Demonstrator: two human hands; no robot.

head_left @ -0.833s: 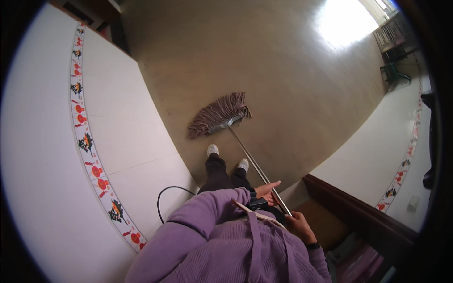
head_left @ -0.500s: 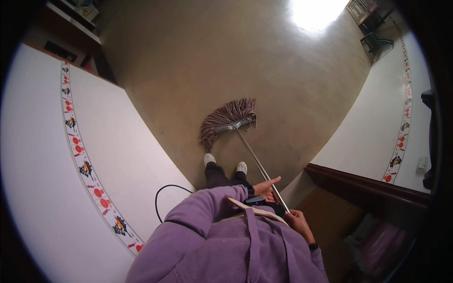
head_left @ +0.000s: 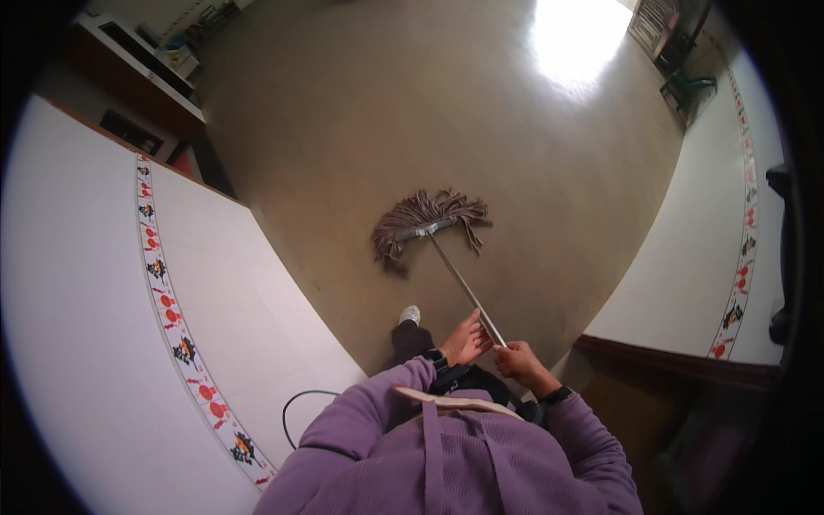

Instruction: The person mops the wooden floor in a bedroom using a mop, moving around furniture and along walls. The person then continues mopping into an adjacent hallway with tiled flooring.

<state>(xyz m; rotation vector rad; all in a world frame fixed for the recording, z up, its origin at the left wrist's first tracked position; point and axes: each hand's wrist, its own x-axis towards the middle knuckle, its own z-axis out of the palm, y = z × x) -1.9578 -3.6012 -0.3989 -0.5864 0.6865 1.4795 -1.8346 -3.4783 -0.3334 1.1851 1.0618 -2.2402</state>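
Observation:
A string mop with brown-mauve strands (head_left: 433,209) lies spread on the floor ahead of me. From its grey metal clamp, a thin metal handle (head_left: 457,273) slants back toward my waist. My right hand (head_left: 522,364) is closed round the handle's near end. Just beyond it my left hand (head_left: 466,340) wraps loosely about the handle, thumb along the top and fingers curled. Purple sleeves cover both arms, with a dark band at each wrist. One light shoe (head_left: 410,315) shows behind the mop head.
White tiled walls with a patterned border strip (head_left: 184,350) rise on the left and right. The brown floor (head_left: 378,103) stretches ahead, with a bright glare at the far right. A dark red ledge (head_left: 678,360) juts at my right. Green chair-like furniture (head_left: 682,86) stands far right.
The mop head has shifted slightly right and its strands fan wider. Both hands have moved forward; my left hand has closed about the handle. One shoe has gone out of sight.

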